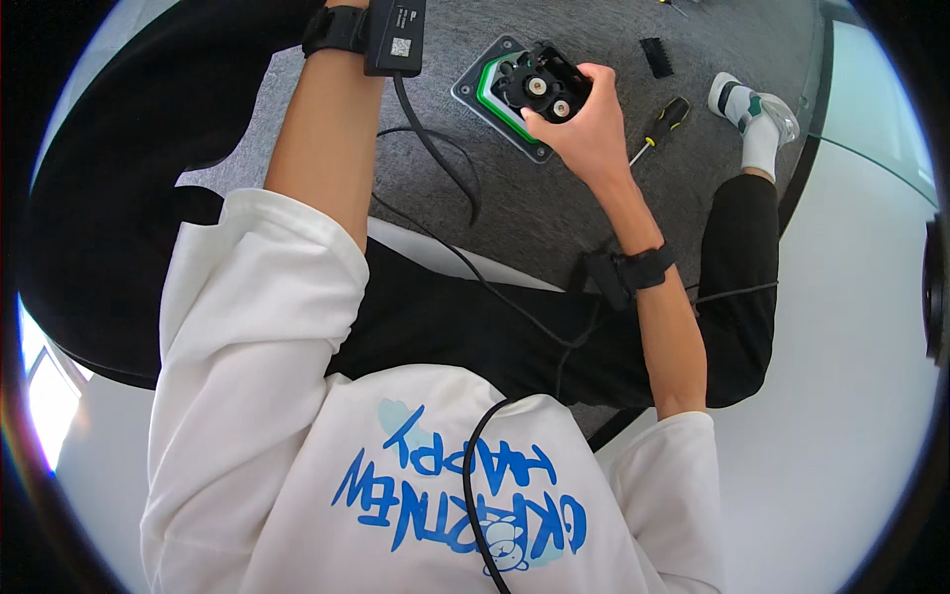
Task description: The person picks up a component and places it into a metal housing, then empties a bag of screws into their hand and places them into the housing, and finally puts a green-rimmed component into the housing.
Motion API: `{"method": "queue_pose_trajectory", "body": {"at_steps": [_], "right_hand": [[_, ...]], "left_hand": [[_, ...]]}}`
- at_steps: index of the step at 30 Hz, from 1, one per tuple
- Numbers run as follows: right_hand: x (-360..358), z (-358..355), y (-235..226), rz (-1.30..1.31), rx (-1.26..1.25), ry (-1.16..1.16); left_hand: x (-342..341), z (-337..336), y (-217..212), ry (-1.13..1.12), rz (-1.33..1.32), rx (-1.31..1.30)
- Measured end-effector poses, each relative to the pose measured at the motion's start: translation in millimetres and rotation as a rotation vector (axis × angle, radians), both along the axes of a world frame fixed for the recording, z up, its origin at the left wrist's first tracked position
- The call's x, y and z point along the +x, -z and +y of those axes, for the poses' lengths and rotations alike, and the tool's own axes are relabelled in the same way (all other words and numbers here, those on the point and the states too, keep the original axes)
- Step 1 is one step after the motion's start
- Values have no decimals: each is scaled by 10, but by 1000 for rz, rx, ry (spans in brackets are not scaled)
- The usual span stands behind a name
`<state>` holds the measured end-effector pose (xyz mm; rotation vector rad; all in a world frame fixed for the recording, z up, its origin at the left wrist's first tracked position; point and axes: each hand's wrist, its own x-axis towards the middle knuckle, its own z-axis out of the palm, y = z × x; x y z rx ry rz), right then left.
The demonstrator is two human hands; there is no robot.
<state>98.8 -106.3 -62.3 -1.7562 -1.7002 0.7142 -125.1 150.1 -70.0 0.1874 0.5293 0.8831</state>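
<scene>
My right hand [586, 129] is closed round a black mechanical part [542, 84] with two round, light-coloured metal pieces on its face. Thumb and fingers grip it from its right side. Beneath or behind the part lies a dark grey plate [479, 91] with screw holes at its corners and a bright green and white raised rim. Whether the part is attached to the plate I cannot tell. My left forearm reaches up past the top edge, so the left hand is out of the picture.
A black and yellow screwdriver [665, 123] lies on the grey carpet right of my right hand. Further up is a small black ridged piece [655, 57]. A black box [396, 38] sits at my left wrist, its cable [435, 153] hanging down. My shoe [754, 104] rests at the right.
</scene>
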Motion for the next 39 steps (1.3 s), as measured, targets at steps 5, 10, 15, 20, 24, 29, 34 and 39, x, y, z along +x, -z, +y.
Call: {"method": "queue_pose_trajectory", "body": {"at_steps": [5,10,15,20,24,29,34,39], "right_hand": [[72,16,-15,-37,51,77],[386,-61,-104,36,-61,224],[405,-73,108,-191,47,83],[409,-24,157,-372,185,-70],[436,-54,204,-485,263,-130],[452,-134,101,-495,235,-37],[356,-36,-69,-139,22,161],[434,-21,-167,-167,-68,290]], "left_hand": [[-219,49,93,-1,-47,15],[-81,-30,66,-16,-2,-20],[34,-72,52,26,12,-40],[127,-91,-42,35,52,18],[99,-97,-118,45,17,26],[222,-105,-181,52,23,8],[122,-104,51,70,74,45],[197,-335,294,270,199,52]]}}
